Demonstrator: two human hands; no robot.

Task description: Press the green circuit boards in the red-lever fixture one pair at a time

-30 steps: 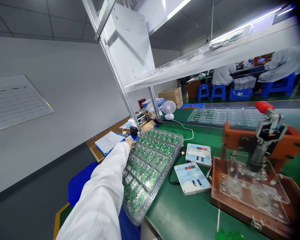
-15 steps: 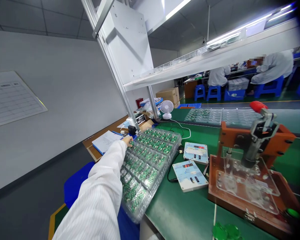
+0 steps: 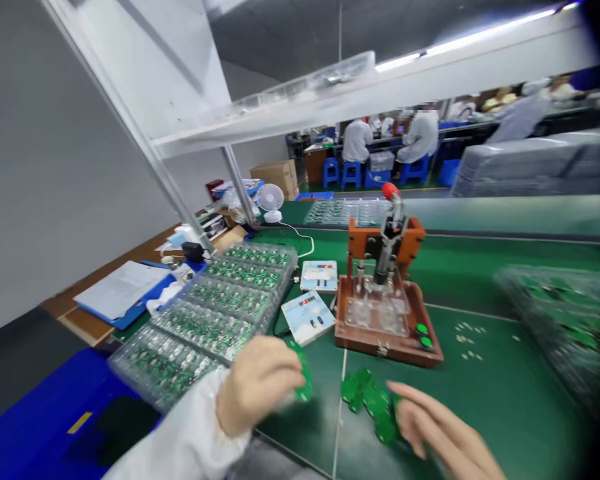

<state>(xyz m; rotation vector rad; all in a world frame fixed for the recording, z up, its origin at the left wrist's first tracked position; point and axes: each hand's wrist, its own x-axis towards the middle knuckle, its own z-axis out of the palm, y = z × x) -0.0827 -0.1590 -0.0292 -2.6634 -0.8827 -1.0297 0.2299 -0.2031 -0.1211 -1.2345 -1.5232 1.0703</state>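
Note:
My left hand [image 3: 265,381], slightly blurred, has its fingers closed on a green circuit board [image 3: 303,373] above the table's front edge. To its right, several round green boards [image 3: 373,399] lie in an overlapping row on the green mat. At the right end of that row is my right hand [image 3: 433,423], fingers apart, its fingertips beside a board; whether it grips one cannot be made out. Behind the boards stands a wooden test fixture [image 3: 385,300] with a red-tipped lever. A clear tray [image 3: 275,303] of small green boards lies left of the fixture.
Two white counter boxes [image 3: 309,317] sit between tray and fixture. Another clear tray [image 3: 560,333] holds green boards at the right. Small pale pieces [image 3: 467,340] lie on the mat. A white fan [image 3: 271,202] stands at the back. People in white sit far behind.
The view has swung right. My left hand has come back from the tray's far left edge to the front and now holds a green board. My right hand has come into view.

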